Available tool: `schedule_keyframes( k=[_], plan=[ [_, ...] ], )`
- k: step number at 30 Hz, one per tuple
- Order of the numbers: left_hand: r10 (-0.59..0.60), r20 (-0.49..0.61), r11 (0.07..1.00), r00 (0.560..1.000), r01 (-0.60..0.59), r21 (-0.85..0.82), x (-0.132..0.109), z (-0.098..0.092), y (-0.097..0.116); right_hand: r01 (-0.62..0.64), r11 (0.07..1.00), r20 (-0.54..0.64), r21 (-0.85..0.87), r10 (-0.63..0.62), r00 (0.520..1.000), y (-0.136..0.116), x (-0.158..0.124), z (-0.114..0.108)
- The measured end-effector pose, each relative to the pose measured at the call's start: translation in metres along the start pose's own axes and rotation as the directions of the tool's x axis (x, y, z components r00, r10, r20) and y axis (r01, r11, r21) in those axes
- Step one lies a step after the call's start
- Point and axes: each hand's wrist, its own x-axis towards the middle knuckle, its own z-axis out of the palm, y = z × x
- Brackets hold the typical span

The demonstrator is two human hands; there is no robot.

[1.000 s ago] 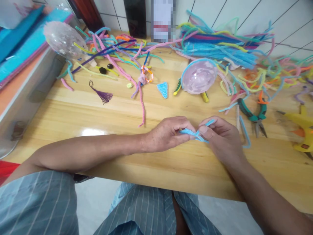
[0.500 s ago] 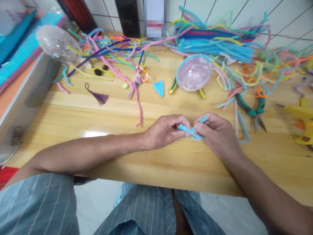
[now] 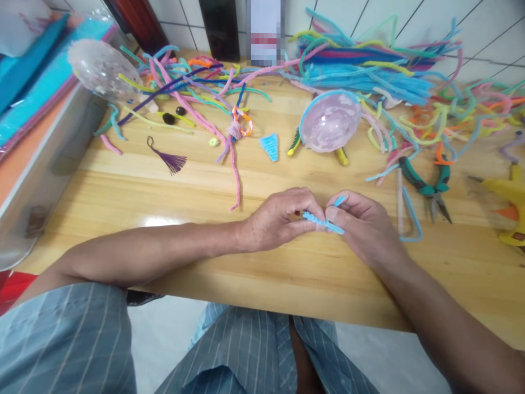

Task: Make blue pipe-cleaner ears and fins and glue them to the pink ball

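Between my hands is a light blue pipe cleaner (image 3: 335, 227), bent and partly wound into a ridged piece. My left hand (image 3: 283, 219) pinches the ridged part between thumb and fingers. My right hand (image 3: 356, 221) grips the pipe cleaner near its free end, which pokes up past the thumb. Beyond the hands, a flat blue triangle (image 3: 269, 147) of wound pipe cleaner lies on the table (image 3: 197, 180). To the right of my right hand lies a bent light blue pipe cleaner (image 3: 412, 213).
Pliers (image 3: 435, 189) with green handles and a yellow glue gun (image 3: 511, 197) lie at right. A pinkish bowl-like shell (image 3: 330, 121) rests over yellow-green handles. Pipe cleaners (image 3: 369, 79) heap along the tiled wall. At left are a purple tassel (image 3: 171, 161), a clear shell (image 3: 102, 68) and a box (image 3: 61, 142).
The loop of blue pipe cleaner between my hands now looks narrower and straighter, drawn closer to the ridged part. My hands have barely moved; the whole view has shifted slightly.
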Motion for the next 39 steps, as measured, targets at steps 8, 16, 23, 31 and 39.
schedule_keyframes(
  k=[8, 16, 23, 31, 39],
  plan=[
    [-0.312, 0.016, 0.895, 0.95, 0.3, -0.331, 0.004, 0.004, 0.007, 0.198, 0.975, -0.088, -0.1, -0.207, 0.974, -0.002, -0.004, 0.001],
    [-0.416, 0.02, 0.778, 0.909, 0.367, -0.509, 0.008, 0.002, 0.006, 0.347, 0.891, -0.057, -0.292, -0.378, 0.924, 0.003, -0.006, -0.005],
    [-0.429, 0.02, 0.778, 0.903, 0.38, -0.501, 0.007, 0.001, 0.007, 0.328, 0.896, -0.056, -0.299, -0.36, 0.931, 0.004, -0.006, -0.006],
    [-0.45, 0.005, 0.777, 0.893, 0.394, -0.491, 0.009, -0.002, 0.007, 0.26, 0.905, -0.059, -0.336, -0.296, 0.954, 0.0, -0.008, -0.003],
    [-0.525, -0.018, 0.723, 0.851, 0.435, -0.536, 0.011, -0.003, -0.002, 0.218, 0.927, -0.027, -0.307, -0.237, 0.971, 0.002, -0.01, -0.004]
  ],
)
